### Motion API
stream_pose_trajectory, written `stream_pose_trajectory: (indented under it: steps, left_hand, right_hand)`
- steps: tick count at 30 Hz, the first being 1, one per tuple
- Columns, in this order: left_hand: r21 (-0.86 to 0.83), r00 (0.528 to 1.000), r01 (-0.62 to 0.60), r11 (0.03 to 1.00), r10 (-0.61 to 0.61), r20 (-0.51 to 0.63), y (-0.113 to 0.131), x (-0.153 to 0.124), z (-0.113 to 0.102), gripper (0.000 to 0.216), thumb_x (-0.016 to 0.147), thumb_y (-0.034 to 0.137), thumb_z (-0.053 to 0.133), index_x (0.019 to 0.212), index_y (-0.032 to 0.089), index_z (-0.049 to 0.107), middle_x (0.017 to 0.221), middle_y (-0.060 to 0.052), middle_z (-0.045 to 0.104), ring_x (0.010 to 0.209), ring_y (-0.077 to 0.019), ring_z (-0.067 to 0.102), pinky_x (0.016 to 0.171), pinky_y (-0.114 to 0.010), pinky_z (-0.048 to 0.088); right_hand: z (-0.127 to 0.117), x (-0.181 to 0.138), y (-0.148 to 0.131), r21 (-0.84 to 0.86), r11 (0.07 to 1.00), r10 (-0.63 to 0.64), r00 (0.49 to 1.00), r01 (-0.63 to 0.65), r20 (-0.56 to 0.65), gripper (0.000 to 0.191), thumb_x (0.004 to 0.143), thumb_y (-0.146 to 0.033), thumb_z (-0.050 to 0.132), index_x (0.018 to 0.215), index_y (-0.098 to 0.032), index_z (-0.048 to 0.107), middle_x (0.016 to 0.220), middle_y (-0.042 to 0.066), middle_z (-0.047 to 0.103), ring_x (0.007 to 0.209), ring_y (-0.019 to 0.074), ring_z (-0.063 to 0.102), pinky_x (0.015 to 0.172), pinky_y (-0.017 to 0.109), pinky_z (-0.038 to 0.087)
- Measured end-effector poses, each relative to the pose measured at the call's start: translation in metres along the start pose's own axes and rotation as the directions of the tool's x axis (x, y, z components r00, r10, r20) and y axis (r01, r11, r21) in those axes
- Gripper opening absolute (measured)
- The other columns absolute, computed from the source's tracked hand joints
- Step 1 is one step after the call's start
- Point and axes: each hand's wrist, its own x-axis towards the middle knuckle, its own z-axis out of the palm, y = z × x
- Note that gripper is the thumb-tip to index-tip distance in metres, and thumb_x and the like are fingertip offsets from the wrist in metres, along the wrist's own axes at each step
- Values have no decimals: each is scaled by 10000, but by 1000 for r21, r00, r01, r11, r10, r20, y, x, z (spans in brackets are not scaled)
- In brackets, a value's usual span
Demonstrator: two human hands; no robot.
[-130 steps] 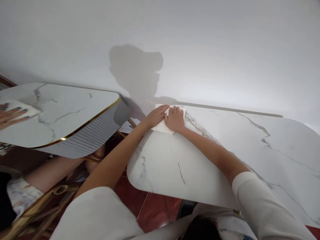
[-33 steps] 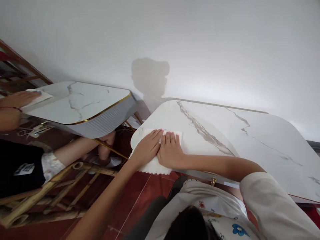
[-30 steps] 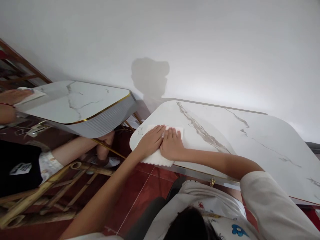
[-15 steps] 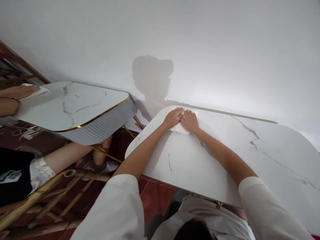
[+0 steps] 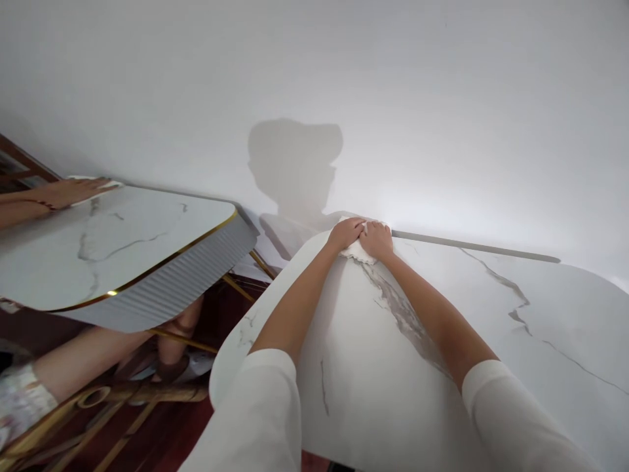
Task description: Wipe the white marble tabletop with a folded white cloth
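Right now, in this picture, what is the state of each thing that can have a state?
Left hand: pressing down on the cloth, grip unclear.
Right hand: beside the left hand, also pressing on the cloth, grip unclear.
Cloth: bunched under both hands at the far edge of the table.
Table: its far edge is at the wall.
Side table: another person's hand rests on it.

A white cloth [image 5: 354,252] with a scalloped edge lies bunched and rumpled at the far left end of the marble table [image 5: 442,308], close to the wall, mostly covered by the left hand [image 5: 345,232] and right hand [image 5: 377,240] pressing on it.
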Motion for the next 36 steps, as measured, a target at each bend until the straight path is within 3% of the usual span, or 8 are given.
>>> stream_pose_trajectory:
  steps: [5, 9, 16, 20, 25, 32, 36]
  left_hand:
    - [12, 1000, -20, 1000, 20, 3, -3, 1, 2, 426, 916, 282, 339, 1218, 202, 628, 1327, -37, 608, 1199, -216, 562, 1025, -327, 420]
    - [92, 993, -122, 988, 121, 17, 0, -7, 0, 447, 929, 245, 297, 1269, 155, 574, 1366, -81, 570, 1250, -209, 521, 1061, -351, 395]
    - [179, 956, -290, 940, 278, 87, 10, -50, -6, 456, 944, 222, 264, 1319, 103, 494, 1442, -129, 478, 1370, -208, 386, 1138, -369, 311]
    - [161, 957, -291, 943, 284, 62, 14, -97, -12, 477, 950, 226, 232, 1364, 112, 439, 1452, -129, 460, 1376, -209, 375, 1153, -390, 298]
    - [180, 958, -286, 941, 281, 57, 21, -174, -26, 513, 957, 286, 198, 1391, 113, 410, 1467, -121, 443, 1383, -213, 363, 1177, -394, 268]
    - [232, 975, -222, 947, 216, 52, 36, -283, -46, 553, 939, 307, 209, 1443, 136, 358, 1499, -105, 410, 1402, -229, 344, 1184, -434, 273]
    - [248, 979, -202, 948, 205, 11, 47, -329, -50, 580, 927, 309, 226, 1489, 179, 285, 1491, -94, 423, 1398, -245, 355, 1168, -471, 300]
  right_hand:
    - [-2, -1, -2, -27, 999, 20, 1000, -20, -1, 394, 964, -261, 308, 1195, -95, 581, 1269, 164, 606, 1198, 258, 498, 1032, 401, 317]
    - [-5, -9, -4, -44, 999, 13, 1000, -13, 6, 451, 958, -275, 310, 1291, -56, 521, 1342, 183, 552, 1265, 270, 447, 1070, 405, 281]
    - [-11, -54, -20, -60, 998, 34, 999, -32, 30, 571, 955, -279, 287, 1450, -1, 345, 1530, 184, 339, 1416, 294, 264, 1151, 432, 162]
    - [-19, -99, -43, -66, 998, 14, 999, -11, 43, 587, 950, -272, 280, 1459, 18, 322, 1534, 199, 324, 1426, 309, 249, 1158, 440, 157]
    - [-32, -166, -79, -40, 999, -15, 998, 18, 56, 612, 938, -275, 300, 1450, 59, 316, 1532, 238, 301, 1429, 350, 234, 1157, 486, 160]
    - [-54, -253, -119, 46, 987, -158, 979, 154, 127, 630, 930, -274, 324, 1441, 95, 307, 1522, 275, 290, 1429, 387, 217, 1163, 529, 149]
    - [-63, -290, -126, 79, 964, -263, 955, 254, 135, 642, 927, -287, 358, 1438, 99, 310, 1517, 290, 278, 1431, 387, 214, 1163, 547, 147]
